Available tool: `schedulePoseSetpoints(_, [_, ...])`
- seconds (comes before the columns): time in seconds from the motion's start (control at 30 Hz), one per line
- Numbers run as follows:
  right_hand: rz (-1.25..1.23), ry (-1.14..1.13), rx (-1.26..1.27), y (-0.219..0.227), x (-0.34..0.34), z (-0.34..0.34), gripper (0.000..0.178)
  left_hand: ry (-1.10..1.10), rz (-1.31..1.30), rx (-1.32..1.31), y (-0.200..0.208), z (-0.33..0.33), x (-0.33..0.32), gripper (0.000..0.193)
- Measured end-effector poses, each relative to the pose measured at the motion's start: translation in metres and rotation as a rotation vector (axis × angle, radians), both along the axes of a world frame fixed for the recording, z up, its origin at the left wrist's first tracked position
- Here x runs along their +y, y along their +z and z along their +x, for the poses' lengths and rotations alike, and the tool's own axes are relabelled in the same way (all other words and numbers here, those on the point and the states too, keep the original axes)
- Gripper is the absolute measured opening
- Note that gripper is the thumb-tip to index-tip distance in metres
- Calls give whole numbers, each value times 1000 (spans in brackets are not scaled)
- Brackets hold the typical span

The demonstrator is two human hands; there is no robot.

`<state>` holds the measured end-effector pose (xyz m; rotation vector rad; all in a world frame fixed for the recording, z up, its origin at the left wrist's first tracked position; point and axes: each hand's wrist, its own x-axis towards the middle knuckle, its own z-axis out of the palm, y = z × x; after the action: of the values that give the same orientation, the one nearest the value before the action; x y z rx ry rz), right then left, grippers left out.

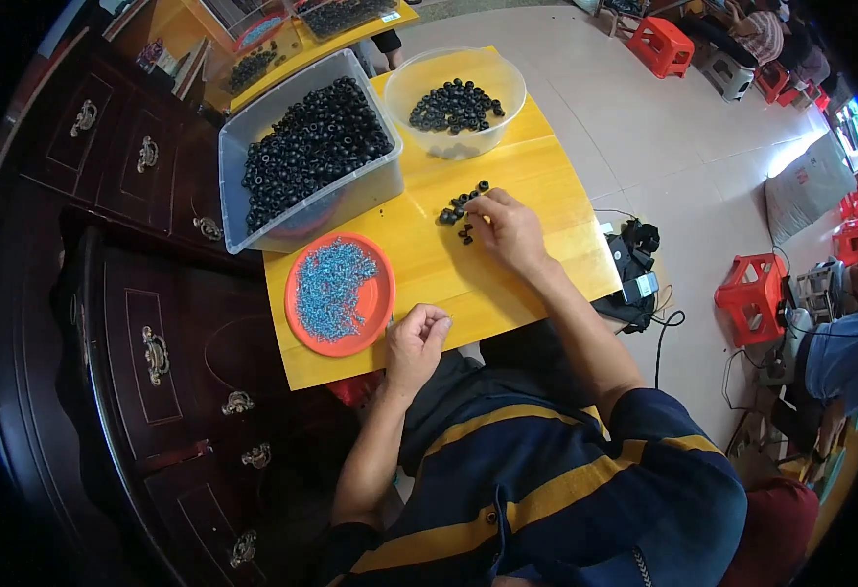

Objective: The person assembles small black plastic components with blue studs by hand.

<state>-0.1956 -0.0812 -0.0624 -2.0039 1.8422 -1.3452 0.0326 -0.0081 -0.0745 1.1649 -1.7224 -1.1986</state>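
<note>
My right hand reaches over the yellow table, fingers curled down on a small loose group of black knob-like pieces. Its fingertips meet the edge of this group and partly hide what is between them. Close to the table's near edge, my left hand is closed in a pinch; whatever sits between thumb and forefinger is too small to name. Just left of it, an orange-red plate bears many tiny blue-silver pieces, perhaps screws or pins.
A large clear bin full of black pieces stands at the table's far left, beside a round clear tub partly filled with similar ones. Dark wooden drawers flank the left side. Red stools and other people are off right.
</note>
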Motion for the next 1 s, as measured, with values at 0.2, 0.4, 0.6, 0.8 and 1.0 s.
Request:
schedulePoseSetpoints(0.2, [233, 10, 223, -5, -12, 19, 18, 4, 4, 8, -2, 0, 1, 5])
schedulePoseSetpoints(0.4, [318, 10, 316, -14, -24, 24, 22, -2, 15, -45, -2, 2, -1, 8])
schedulePoseSetpoints(0.6, [368, 27, 382, -4, -27, 29, 16, -1, -18, -20, -3, 1, -1, 7])
schedulePoseSetpoints(0.8, [336, 47, 311, 8, -26, 24, 22, -4, 0, -11, 0, 1, 0, 7])
schedulePoseSetpoints(1.0, [516, 442, -1071, 22, 9, 11, 19, 46, 83, 139, 2, 3, -4, 7])
